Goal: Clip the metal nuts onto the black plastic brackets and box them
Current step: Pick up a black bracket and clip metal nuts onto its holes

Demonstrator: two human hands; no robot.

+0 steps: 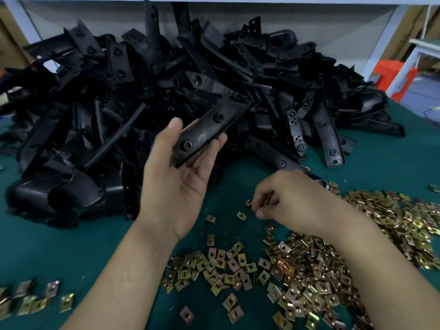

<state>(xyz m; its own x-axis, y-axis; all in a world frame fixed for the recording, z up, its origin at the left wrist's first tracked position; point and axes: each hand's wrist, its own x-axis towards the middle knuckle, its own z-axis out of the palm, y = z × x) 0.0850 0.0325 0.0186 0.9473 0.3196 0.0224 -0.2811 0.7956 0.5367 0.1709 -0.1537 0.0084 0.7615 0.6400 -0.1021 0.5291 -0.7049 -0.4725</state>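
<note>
Bracket (205,134) is clasped between thumb and fingers of left hand (176,179); nut (248,203) is pinched by right hand (300,203) (grip partly hidden), so it could be dropped if held loosely.

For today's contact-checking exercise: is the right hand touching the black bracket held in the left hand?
Apart. The head view shows green table between the right hand, low by the metal nuts, and the bracket that the left hand grips.
</note>
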